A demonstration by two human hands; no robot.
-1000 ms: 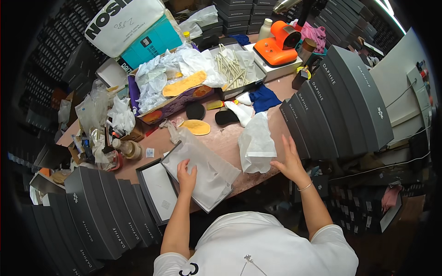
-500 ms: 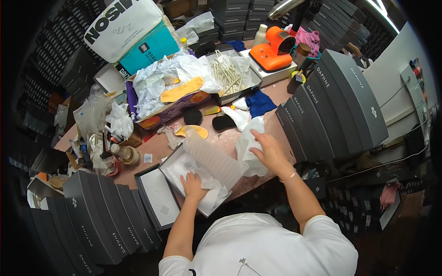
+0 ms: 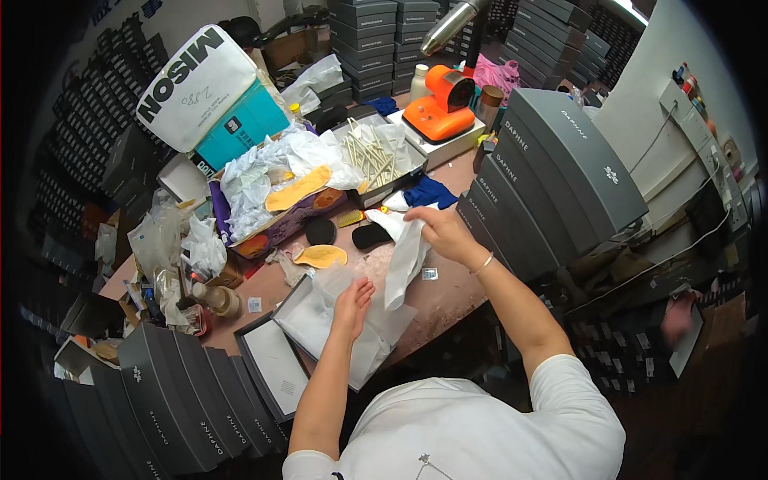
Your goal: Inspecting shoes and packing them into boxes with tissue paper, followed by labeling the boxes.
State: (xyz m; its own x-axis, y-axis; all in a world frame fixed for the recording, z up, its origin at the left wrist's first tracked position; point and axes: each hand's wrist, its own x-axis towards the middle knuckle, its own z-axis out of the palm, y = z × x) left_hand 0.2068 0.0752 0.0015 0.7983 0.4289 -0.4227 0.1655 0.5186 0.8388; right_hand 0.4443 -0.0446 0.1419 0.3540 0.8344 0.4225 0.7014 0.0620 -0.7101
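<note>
My right hand (image 3: 448, 235) is closed on the top of a thin white sheet of wrapping paper (image 3: 405, 264), which hangs down over the pink table. Close to it, my left hand (image 3: 352, 309) is stretched out flat over an open grey shoe box (image 3: 298, 298), holding nothing. White wrapping paper (image 3: 320, 318) lines that box, and a translucent sheet spreads across its right side. What lies under the paper is hidden. The box's lid (image 3: 274, 364), pale inside, lies to the left of it.
Stacked grey shoe boxes stand at right (image 3: 552, 176) and lower left (image 3: 172, 392). Behind lie a carton of crumpled paper (image 3: 264, 172), a tray of pale sticks (image 3: 372, 160) and an orange device (image 3: 440, 108). Yellow insoles (image 3: 322, 256), black pads (image 3: 370, 236) and a blue cloth (image 3: 430, 194) are nearby.
My right hand has lifted the white sheet off the table and moved it left. My left hand has risen from the paper in the box and turned. The translucent sheet has dropped lower.
</note>
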